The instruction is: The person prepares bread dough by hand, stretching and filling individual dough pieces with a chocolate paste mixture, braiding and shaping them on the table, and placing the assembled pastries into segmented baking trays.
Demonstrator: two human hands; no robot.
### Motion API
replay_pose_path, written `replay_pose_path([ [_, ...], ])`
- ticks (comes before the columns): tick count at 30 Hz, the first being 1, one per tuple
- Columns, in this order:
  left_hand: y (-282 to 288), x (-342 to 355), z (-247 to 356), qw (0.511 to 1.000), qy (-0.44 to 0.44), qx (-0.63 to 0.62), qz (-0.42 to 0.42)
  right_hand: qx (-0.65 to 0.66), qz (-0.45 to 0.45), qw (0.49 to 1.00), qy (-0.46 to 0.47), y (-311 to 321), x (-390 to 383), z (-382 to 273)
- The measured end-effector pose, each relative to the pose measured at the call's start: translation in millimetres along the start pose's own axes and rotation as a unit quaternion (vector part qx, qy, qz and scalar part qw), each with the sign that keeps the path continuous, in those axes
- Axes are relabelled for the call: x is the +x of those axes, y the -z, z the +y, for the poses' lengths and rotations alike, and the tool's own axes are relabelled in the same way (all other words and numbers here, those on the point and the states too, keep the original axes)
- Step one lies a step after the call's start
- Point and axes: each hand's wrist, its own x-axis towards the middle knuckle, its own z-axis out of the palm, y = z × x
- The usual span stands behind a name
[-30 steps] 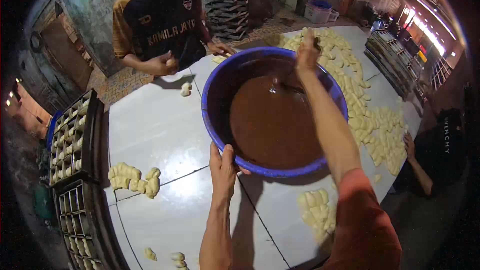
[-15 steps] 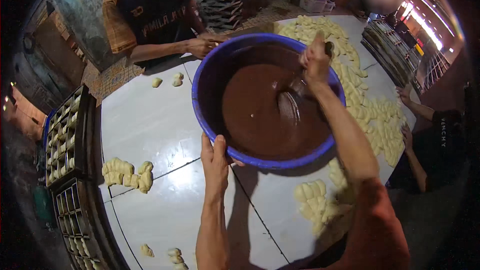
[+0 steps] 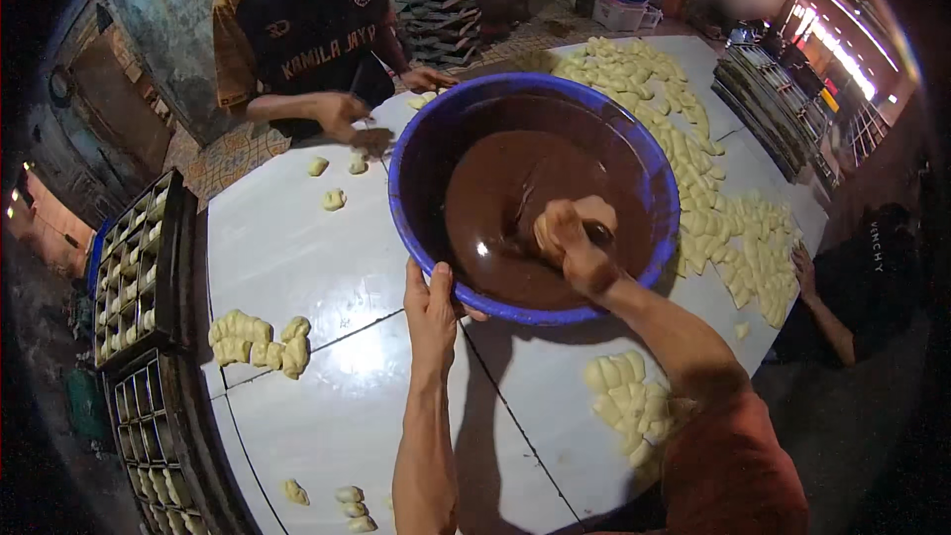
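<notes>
A large blue plastic basin [image 3: 399, 208] stands on the white-topped table, part-filled with thick, glossy brown batter [image 3: 495, 173]. My left hand [image 3: 432, 305] grips its near-left rim, thumb on the outside and fingertips partly hidden under the wall. Inside the basin, low over the batter, my right hand [image 3: 575, 248] is closed round the handle of a stirring tool [image 3: 597, 233]; only the handle's dark end shows clearly, and its working end is hidden. Pale dough pieces [image 3: 627, 396] lie in a cluster near my right forearm.
Many more dough pieces [image 3: 743, 238] spread along the table's [image 3: 297, 248] right side. Compartmented metal trays [image 3: 129, 277] with dough stand at the left edge. A co-worker [image 3: 317, 40] reaches over the far-left side; another person's hand [image 3: 804, 267] touches the right edge. Trays [image 3: 773, 109] are stacked far right.
My right hand has swept toward me and left through the basin with the tool. The far co-worker's hand has moved off the rim, and another dough piece lies near it.
</notes>
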Motion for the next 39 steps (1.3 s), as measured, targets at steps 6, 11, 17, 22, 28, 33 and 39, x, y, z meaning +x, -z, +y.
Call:
replay_pose_path([
  [6, -1.5, 0.3, -9.8, 1.000, 0.002, -0.019, 0.003, -0.092, 0.218, 0.968, -0.083, -30.9, 88.0, -38.7],
  [11, 4.5, -2.9, 1.6, 1.000, 0.007, -0.006, 0.002, -0.211, 0.036, 0.974, -0.075, -62.7, 7.7, -94.7],
  [17, 1.3, -1.5, -8.7, 1.000, 0.010, -0.009, 0.007, -0.200, 0.320, 0.926, -0.024, 64.7, 118.6, -45.1],
  [22, 1.5, 1.8, -7.0, 0.999, 0.027, -0.019, -0.019, -0.152, 0.245, 0.956, -0.055, -27.6, 170.5, 13.2],
  [28, 13.6, -4.1, 1.0, 1.000, 0.018, -0.008, 0.011, 0.029, -0.115, 0.973, -0.196, -91.2, 32.7, -82.5],
  [33, -6.4, -1.5, -12.1, 0.999, 0.014, -0.048, 0.000, -0.084, 0.118, 0.978, -0.151, 82.7, 88.3, -72.2],
  [39, 14.6, -2.0, 1.5, 0.999, 0.029, -0.015, 0.011, -0.197, -0.010, 0.979, -0.047, -63.2, 64.4, -29.2],
])
